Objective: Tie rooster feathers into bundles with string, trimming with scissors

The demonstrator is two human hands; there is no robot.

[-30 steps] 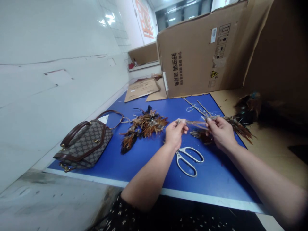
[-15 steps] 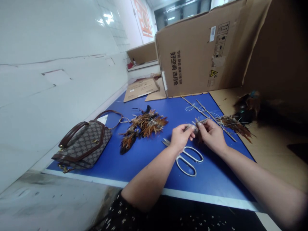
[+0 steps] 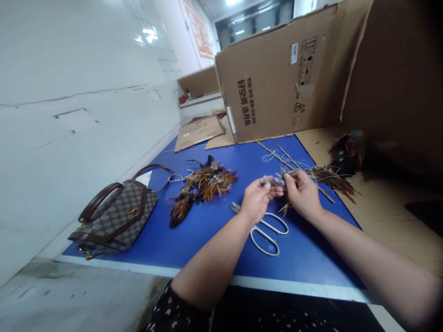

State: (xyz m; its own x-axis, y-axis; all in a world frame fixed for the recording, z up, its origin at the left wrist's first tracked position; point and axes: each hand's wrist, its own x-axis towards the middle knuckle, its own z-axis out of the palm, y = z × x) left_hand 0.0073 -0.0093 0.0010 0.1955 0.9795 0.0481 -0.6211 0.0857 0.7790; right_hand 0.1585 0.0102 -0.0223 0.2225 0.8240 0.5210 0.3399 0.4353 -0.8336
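Pinched closed, a left hand point(image 3: 256, 199) and right hand point(image 3: 303, 191) hold small feathers point(image 3: 285, 210) over a blue counter point(image 3: 207, 242) — a light, steady grip should keep the quills uncrushed.

Over the blue table point(image 3: 207, 240), my left hand point(image 3: 256, 198) pinches a small greyish tuft point(image 3: 266, 181) between thumb and fingers. Just beside it, my right hand point(image 3: 303, 192) grips some small feathers point(image 3: 285, 208), their tips poking out below my fingers. Silver-handled scissors point(image 3: 255, 228) lie under my left wrist, blades pointing away to the left. Further left I have a brown-and-black feather bundle point(image 3: 212, 180), then a patterned handbag point(image 3: 119, 214) with brown trim. Beyond my right hand lie two thin sticks point(image 3: 273, 154) with loose pale thread point(image 3: 266, 158), near another feather cluster point(image 3: 332, 179). A big cardboard box point(image 3: 270, 87) stands behind.
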